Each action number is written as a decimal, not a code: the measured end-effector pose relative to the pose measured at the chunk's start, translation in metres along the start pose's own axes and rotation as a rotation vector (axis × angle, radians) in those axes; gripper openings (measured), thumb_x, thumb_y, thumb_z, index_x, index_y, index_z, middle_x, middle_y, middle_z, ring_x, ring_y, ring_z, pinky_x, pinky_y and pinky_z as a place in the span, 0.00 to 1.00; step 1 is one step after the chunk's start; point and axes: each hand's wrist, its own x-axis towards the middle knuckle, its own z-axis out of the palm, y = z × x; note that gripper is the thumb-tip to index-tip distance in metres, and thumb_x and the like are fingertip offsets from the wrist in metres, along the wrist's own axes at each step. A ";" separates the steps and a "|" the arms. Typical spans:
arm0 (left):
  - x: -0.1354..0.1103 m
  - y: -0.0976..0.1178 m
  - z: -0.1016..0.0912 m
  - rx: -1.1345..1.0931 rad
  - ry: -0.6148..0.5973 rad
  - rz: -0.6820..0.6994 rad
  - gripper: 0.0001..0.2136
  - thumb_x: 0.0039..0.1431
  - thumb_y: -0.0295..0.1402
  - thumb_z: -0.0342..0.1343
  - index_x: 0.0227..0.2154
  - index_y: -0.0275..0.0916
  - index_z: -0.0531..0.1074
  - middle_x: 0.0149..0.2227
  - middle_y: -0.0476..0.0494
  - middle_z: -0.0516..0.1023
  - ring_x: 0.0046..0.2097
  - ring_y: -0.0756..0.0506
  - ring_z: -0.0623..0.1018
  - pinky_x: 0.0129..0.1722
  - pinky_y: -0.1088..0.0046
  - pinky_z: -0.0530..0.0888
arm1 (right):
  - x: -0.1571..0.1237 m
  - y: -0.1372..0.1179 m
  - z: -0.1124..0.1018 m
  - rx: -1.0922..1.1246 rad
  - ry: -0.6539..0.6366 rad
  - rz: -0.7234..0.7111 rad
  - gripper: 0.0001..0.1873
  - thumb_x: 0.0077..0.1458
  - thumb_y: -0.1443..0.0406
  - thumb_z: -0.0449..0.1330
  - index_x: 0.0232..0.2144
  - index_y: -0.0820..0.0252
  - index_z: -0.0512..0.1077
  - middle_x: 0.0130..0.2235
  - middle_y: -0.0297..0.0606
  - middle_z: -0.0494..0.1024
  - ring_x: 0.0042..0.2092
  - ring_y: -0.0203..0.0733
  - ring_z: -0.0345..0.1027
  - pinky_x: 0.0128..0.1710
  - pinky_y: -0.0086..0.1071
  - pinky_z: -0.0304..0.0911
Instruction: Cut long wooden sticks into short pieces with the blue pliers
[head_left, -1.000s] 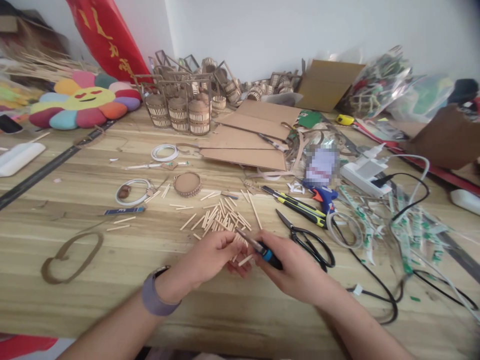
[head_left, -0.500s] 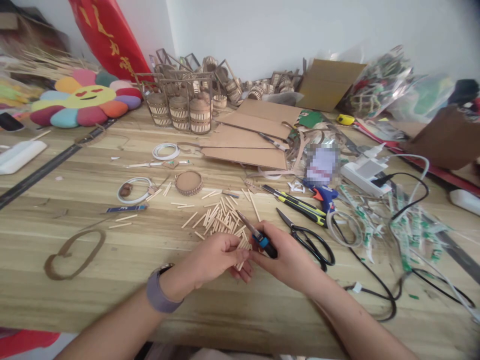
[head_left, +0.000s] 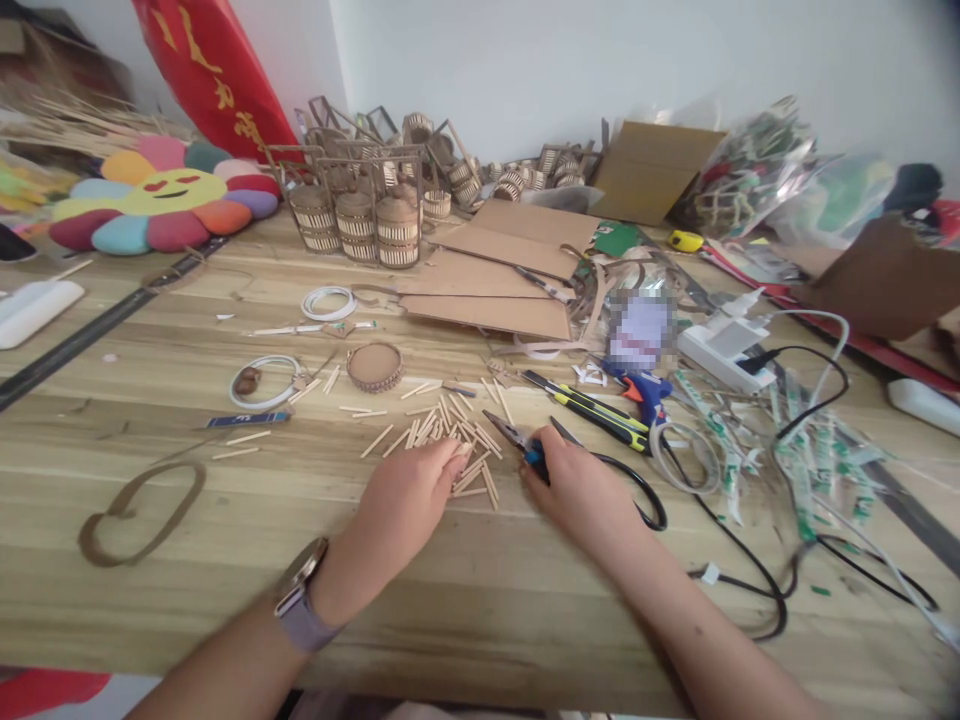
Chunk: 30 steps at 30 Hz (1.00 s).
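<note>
A scatter of short wooden sticks [head_left: 450, 432] lies on the wooden table [head_left: 225, 540] in front of me. My left hand [head_left: 409, 500], with a watch on the wrist, rests palm down at the near edge of the sticks, fingertips touching them. My right hand [head_left: 581, 490] is closed round the blue-and-black handle of small pliers [head_left: 514, 438], whose metal jaws point up and left over the sticks. Black scissors [head_left: 626, 475] lie partly under my right hand.
A round cardboard base [head_left: 374, 367] and white tape rings [head_left: 266, 382] lie beyond the sticks. Yellow-black cutters [head_left: 589, 402], a blue glue gun [head_left: 645, 390], cables and a power strip [head_left: 724, 345] crowd the right. Cardboard sheets [head_left: 499, 275] and small lanterns [head_left: 360, 220] stand at the back.
Both hands moved forward onto the table. My left hand turned palm down onto the stick pile, and the pliers in my right hand dropped lower, nearer the table.
</note>
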 end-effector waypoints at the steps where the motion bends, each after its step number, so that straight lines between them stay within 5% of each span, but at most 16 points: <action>1: -0.001 -0.001 0.002 0.061 0.022 0.015 0.12 0.65 0.33 0.43 0.32 0.39 0.71 0.32 0.43 0.78 0.34 0.44 0.76 0.34 0.70 0.67 | 0.000 -0.002 -0.001 -0.024 -0.015 0.000 0.06 0.56 0.67 0.54 0.38 0.60 0.65 0.34 0.45 0.79 0.35 0.48 0.75 0.26 0.31 0.53; 8: 0.001 -0.011 0.013 0.231 0.274 0.228 0.16 0.67 0.31 0.41 0.51 0.34 0.67 0.45 0.34 0.77 0.46 0.40 0.75 0.47 0.62 0.70 | 0.001 -0.006 -0.001 -0.068 -0.042 0.027 0.07 0.55 0.70 0.52 0.37 0.62 0.65 0.32 0.48 0.79 0.32 0.49 0.75 0.25 0.32 0.53; 13: 0.001 -0.008 0.007 0.146 0.383 0.263 0.16 0.66 0.31 0.41 0.48 0.32 0.70 0.48 0.34 0.76 0.50 0.38 0.72 0.52 0.57 0.67 | 0.002 0.001 -0.001 0.056 -0.001 0.050 0.11 0.52 0.70 0.52 0.40 0.65 0.66 0.33 0.48 0.78 0.33 0.48 0.73 0.29 0.33 0.58; 15: -0.001 -0.005 0.005 0.001 0.292 0.197 0.16 0.66 0.33 0.41 0.44 0.34 0.72 0.43 0.36 0.78 0.46 0.39 0.74 0.48 0.59 0.69 | 0.002 0.004 -0.006 0.228 0.008 0.028 0.11 0.51 0.69 0.52 0.39 0.64 0.65 0.32 0.44 0.77 0.32 0.45 0.71 0.31 0.33 0.60; 21: -0.006 0.007 0.014 -0.737 -0.289 -0.023 0.19 0.65 0.44 0.41 0.37 0.36 0.73 0.36 0.41 0.80 0.38 0.44 0.78 0.36 0.71 0.71 | -0.009 -0.009 -0.020 0.984 -0.063 -0.089 0.06 0.50 0.63 0.53 0.32 0.57 0.64 0.27 0.30 0.68 0.28 0.36 0.64 0.28 0.29 0.61; 30: -0.011 0.016 0.026 -1.043 -0.326 -0.067 0.19 0.63 0.47 0.44 0.28 0.38 0.69 0.28 0.46 0.76 0.34 0.47 0.74 0.38 0.72 0.70 | -0.022 -0.038 0.002 1.588 -0.205 -0.084 0.13 0.55 0.57 0.57 0.32 0.54 0.56 0.17 0.19 0.59 0.16 0.31 0.56 0.17 0.28 0.59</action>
